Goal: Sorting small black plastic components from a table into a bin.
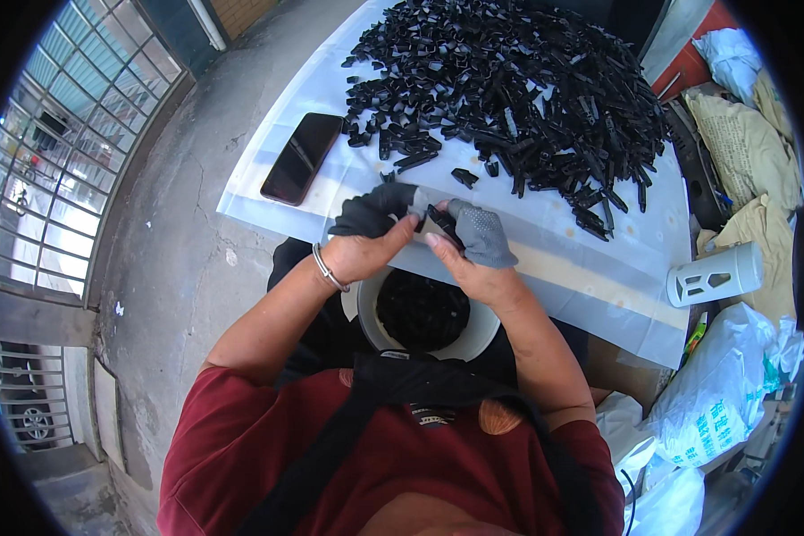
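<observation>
1. You've got a small black plastic piece (439, 223) pinched between both hands, right at the near edge of the table, just above your lap. I can't make out its exact shape.
2. Your left hand (371, 234) wears a dark fingertip glove and closes on the piece from the left; a metal bangle (329, 268) sits on that wrist.
3. Your right hand (478, 246) wears a grey dotted fingertip glove and clamps the same piece from the right. Both hands meet over it, fingertips touching, so the grip looks steady for fine work.
4. Directly below your hands, a white bowl (482, 332) rests in your lap, already holding dark pieces. Sitting there, it looks placed to catch whatever leaves your fingers.
5. Further out, the big heap of black plastic parts (527, 80) spreads across the clear plastic sheet (590, 259) covering the table, within easy reach.
6. A dark phone (301, 157) lies flat at the sheet's left side, apart from the heap.
7. At the right edge, a white cylindrical container (716, 273) with cut-out openings lies on its side.
8. Right of the table: tan sacks (746, 143) piled up, and white bags with green print (719, 393) lower down.
</observation>
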`<state>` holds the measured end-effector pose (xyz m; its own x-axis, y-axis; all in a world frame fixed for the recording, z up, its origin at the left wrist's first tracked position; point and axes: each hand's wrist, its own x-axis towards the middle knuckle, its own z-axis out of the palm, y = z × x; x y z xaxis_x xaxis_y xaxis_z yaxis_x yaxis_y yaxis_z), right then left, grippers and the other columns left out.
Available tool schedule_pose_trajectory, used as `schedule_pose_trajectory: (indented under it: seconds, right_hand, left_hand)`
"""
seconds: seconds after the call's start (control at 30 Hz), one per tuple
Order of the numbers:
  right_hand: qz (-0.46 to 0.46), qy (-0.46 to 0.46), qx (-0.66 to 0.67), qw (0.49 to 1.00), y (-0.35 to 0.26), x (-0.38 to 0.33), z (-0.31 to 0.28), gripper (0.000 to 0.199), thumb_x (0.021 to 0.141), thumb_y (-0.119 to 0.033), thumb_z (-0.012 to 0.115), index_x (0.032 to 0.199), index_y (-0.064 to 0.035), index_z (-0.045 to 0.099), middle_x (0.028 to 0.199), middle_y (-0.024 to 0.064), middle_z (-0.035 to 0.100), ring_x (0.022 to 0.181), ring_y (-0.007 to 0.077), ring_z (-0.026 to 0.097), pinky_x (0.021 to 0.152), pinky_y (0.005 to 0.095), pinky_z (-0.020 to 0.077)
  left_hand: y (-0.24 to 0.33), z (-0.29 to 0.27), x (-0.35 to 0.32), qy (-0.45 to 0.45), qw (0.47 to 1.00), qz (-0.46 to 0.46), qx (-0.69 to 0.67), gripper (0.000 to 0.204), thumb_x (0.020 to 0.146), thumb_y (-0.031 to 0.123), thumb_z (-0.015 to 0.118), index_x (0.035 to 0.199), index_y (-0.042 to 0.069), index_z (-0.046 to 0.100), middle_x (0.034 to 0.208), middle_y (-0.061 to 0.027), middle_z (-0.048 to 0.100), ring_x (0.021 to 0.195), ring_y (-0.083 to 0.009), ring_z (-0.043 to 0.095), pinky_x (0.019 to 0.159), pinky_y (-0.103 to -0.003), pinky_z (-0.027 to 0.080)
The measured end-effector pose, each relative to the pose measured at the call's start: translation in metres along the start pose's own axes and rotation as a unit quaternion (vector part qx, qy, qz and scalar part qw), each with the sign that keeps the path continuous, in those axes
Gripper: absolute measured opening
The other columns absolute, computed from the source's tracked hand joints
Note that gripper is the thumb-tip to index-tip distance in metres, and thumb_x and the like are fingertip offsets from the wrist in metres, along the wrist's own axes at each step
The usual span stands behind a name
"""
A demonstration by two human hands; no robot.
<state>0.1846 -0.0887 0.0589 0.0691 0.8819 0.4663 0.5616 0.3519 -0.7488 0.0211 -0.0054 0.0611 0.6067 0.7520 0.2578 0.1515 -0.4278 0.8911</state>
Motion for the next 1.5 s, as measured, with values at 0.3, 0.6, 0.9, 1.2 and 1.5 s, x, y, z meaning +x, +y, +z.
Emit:
schedule_pose_trajectory:
  seconds: [0.3, 0.6, 0.9, 1.2, 1.5]
  right_hand:
    - [0.056, -0.108, -0.006, 0.993, -0.009, 0.002, -0.009, 0.032, 0.079, -0.024, 0.062, 0.096, 0.0024, 0.056, 0.083, 0.0142, 0.059, 0.074, 0.0269, 0.055, 0.068, 0.0358, 0.0436]
    - [-0.017, 0.025, -0.011, 0.999, 0.007, -0.005, 0.000, 0.017, 0.078, -0.009, 0.061, 0.092, -0.0007, 0.057, 0.080, 0.0124, 0.059, 0.071, 0.0258, 0.056, 0.064, 0.0347, 0.0435]
    - [-0.060, 0.065, -0.052, 0.995, -0.003, -0.005, 0.000, 0.019, 0.076, -0.011, 0.064, 0.093, -0.0030, 0.059, 0.081, 0.0088, 0.060, 0.075, 0.0254, 0.057, 0.066, 0.0349, 0.0429]
    - [-0.046, -0.015, -0.138, 0.989, -0.021, -0.002, -0.017, 0.021, 0.080, -0.020, 0.060, 0.093, -0.0041, 0.059, 0.080, 0.0116, 0.059, 0.071, 0.0285, 0.053, 0.068, 0.0365, 0.0413]
    - [-0.076, -0.097, -0.253, 0.960, -0.025, -0.004, -0.021, 0.020, 0.080, -0.025, 0.058, 0.083, -0.0056, 0.062, 0.078, 0.0092, 0.062, 0.071, 0.0283, 0.057, 0.065, 0.0373, 0.0447]
  left_hand:
    - [0.016, 0.008, -0.013, -0.051, 0.997, 0.057, 0.012, 0.018, 0.078, 0.001, 0.055, 0.095, 0.002, 0.060, 0.082, -0.0090, 0.062, 0.073, -0.0124, 0.058, 0.066, -0.025, 0.047]
    - [0.008, 0.025, -0.007, 0.029, 0.955, -0.129, -0.266, 0.025, 0.081, -0.002, 0.050, 0.106, 0.000, 0.052, 0.085, -0.0050, 0.059, 0.070, -0.0084, 0.056, 0.058, -0.020, 0.047]
    - [0.016, 0.020, -0.010, -0.004, 0.809, -0.322, -0.491, 0.029, 0.089, 0.026, 0.047, 0.098, 0.000, 0.056, 0.083, -0.0042, 0.060, 0.068, -0.0083, 0.055, 0.056, -0.023, 0.045]
    - [0.015, 0.002, -0.016, -0.038, 0.984, -0.155, -0.074, 0.042, 0.092, 0.037, 0.038, 0.081, 0.002, 0.057, 0.057, -0.0035, 0.050, 0.052, -0.0101, 0.045, 0.048, -0.026, 0.039]
    - [0.018, -0.004, -0.012, -0.052, 0.994, -0.081, -0.056, 0.043, 0.093, 0.035, 0.038, 0.074, 0.001, 0.056, 0.053, -0.0011, 0.048, 0.046, -0.0075, 0.042, 0.043, -0.024, 0.035]
